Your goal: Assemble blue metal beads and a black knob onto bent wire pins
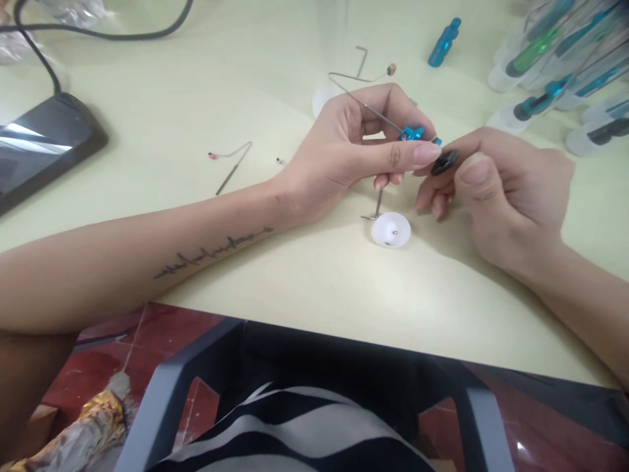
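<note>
My left hand [354,144] pinches a small shiny blue metal fitting [411,134] between thumb and fingers. From the fitting a thin bent wire [363,103] runs up and to the left, with a small brownish bead [391,69] near the far end. Close against the left fingertips, my right hand [515,196] is closed on a black round knob-like piece [445,162]. Whether the knob touches the blue fitting I cannot tell. Just below the hands stands a small white cup [390,231] with tiny parts in it, a short metal rod [379,203] beside it.
A loose blue handle [444,42] lies at the back. At the right, several white cups [506,120] hold blue, green and black handles with wires. Another bent wire [240,160] lies left of my wrist. A black device [54,144] with a cable [98,31] is far left.
</note>
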### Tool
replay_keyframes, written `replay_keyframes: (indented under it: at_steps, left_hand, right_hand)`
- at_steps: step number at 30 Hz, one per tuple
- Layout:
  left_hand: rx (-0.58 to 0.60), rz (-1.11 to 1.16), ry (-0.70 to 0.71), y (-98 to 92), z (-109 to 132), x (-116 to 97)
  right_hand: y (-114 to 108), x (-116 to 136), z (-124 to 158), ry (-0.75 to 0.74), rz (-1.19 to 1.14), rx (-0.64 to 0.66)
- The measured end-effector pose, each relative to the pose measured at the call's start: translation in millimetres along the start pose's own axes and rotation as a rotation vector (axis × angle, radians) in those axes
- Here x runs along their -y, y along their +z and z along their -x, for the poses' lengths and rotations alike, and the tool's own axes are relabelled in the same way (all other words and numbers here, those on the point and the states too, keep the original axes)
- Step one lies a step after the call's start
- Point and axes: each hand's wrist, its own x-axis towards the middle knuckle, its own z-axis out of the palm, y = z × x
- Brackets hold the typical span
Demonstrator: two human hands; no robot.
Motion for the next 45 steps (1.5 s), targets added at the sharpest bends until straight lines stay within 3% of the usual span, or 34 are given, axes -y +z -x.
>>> replay_keyframes:
  at_steps: [5,8,13,21,28,35,39,45]
  left_hand:
    - [-0.067,-0.06,-0.042,1.9,-0.2,-1.9]
    - [-0.104,-0.081,-0.062,3.2,-0.5,-2.6]
    - [-0.106,-0.058,-0.072,3.5,-0.5,-2.7]
    - [-0.052,-0.033,-0.045,3.2,0.2,-1.6]
    - [-0.019,0.036,-0.03,1.2,0.2,-0.3]
    - [-0.035,-0.039,-0.079,1.9,-0.6,-1.2]
    - [-0.111,-0.078,-0.134,3.6,-1.4,-2.6]
    - [-0.078,-0.019,-0.166,1.5,-1.9,-1.2]
  right_hand:
    - [-1.4,0.6,0.3,-0.009,0.041,0.058]
    - [-0.5,-0.5,-0.1,0.007,0.038,0.012]
    - [2.2,-1.7,-1.3,0.007,-0.076,-0.106]
    - [1.6,0.5,-0.2,-0.006,0.017,-0.061]
    - [2.0,-0.9,-1.5,-0.018,-0.051,-0.106]
    - [-1.7,1.6,-1.2,-0.009,0.073,0.026]
    - [1.2,-0.7,-2.4,-0.027,-0.011,-0.04]
    - [1.7,2.4,-3.9,-0.066,0.088,-0.052]
